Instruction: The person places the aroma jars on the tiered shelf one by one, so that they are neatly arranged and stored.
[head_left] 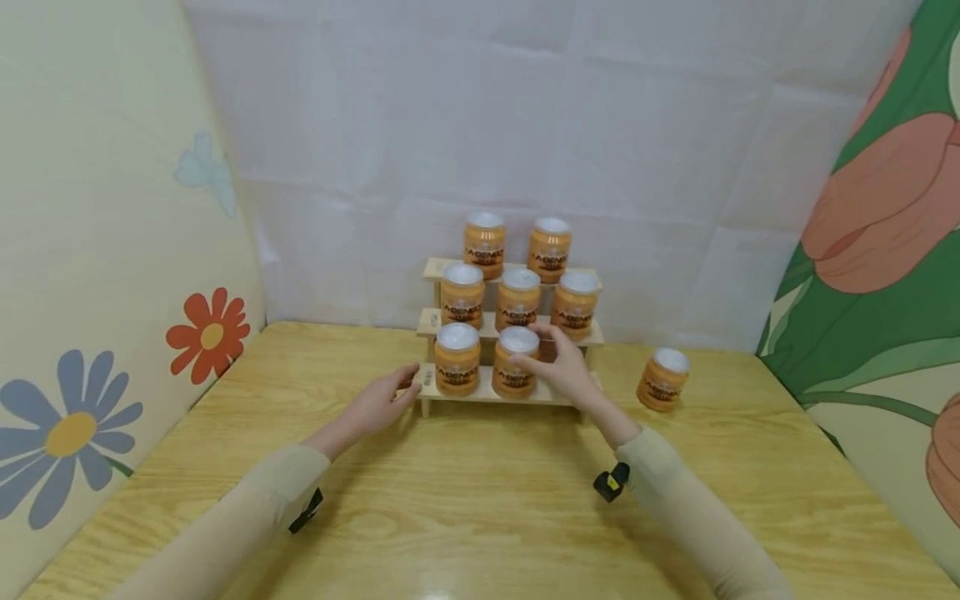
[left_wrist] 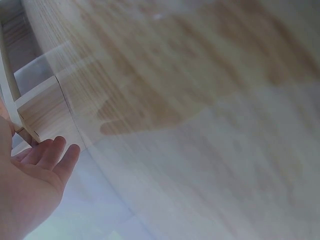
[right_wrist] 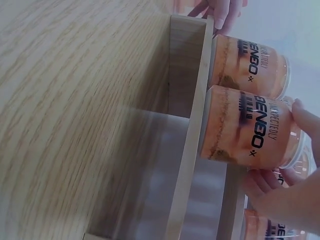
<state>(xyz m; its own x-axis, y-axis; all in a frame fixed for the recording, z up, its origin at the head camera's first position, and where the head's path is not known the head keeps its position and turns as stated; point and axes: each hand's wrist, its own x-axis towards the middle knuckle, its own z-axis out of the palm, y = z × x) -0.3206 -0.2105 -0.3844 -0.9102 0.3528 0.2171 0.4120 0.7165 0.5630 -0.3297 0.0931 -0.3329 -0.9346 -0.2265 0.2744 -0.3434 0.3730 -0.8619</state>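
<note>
Right hand grips the middle jar on the bottom step of the wooden rack at the counter's back edge. Left hand, fingers loosely straight, touches the rack's left end. Lone jar stands right of the rack; the front of the counter lies bare.

Near half of the table: open wood, wide room for either hand. Far centre blocked by a stepped wooden rack against the back wall, its three steps crowded with orange jars. Bottom step: two jars on the left, free gap on the right. One lone jar stands right of the rack, with a passable gap between. Patterned panels wall in left and right.
</note>
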